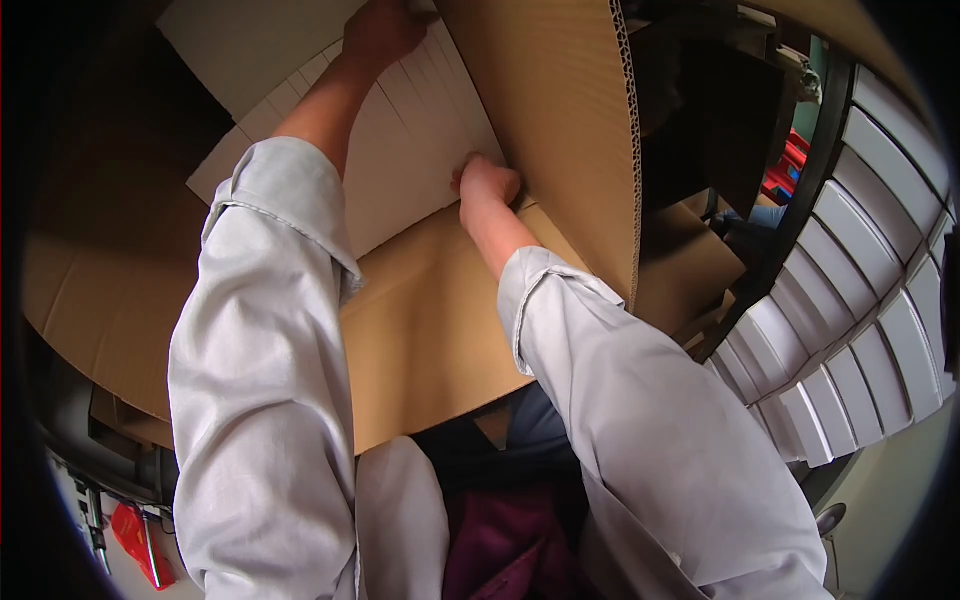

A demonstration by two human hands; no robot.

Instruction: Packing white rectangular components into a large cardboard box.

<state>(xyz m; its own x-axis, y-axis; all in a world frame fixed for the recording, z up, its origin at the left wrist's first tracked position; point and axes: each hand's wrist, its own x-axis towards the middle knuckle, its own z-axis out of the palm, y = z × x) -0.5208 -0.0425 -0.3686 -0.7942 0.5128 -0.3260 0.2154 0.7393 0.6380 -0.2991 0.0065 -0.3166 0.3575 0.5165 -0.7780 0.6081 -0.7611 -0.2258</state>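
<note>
Here, the left hand [385, 35] is at the far edge of the white boxes [410, 145] in a cardboard carton [565, 130], the right hand [487, 187] apart, at their right corner; whether either grips, I can't quite tell.

A loose, pale grey cloth jacket [405, 520] with long, creased sleeves [265, 390] and wide, turned-back cuffs [285, 190] opened over a dark maroon garment [510, 540]. The left hand [385, 35] and right hand [487, 183] were bare.
</note>
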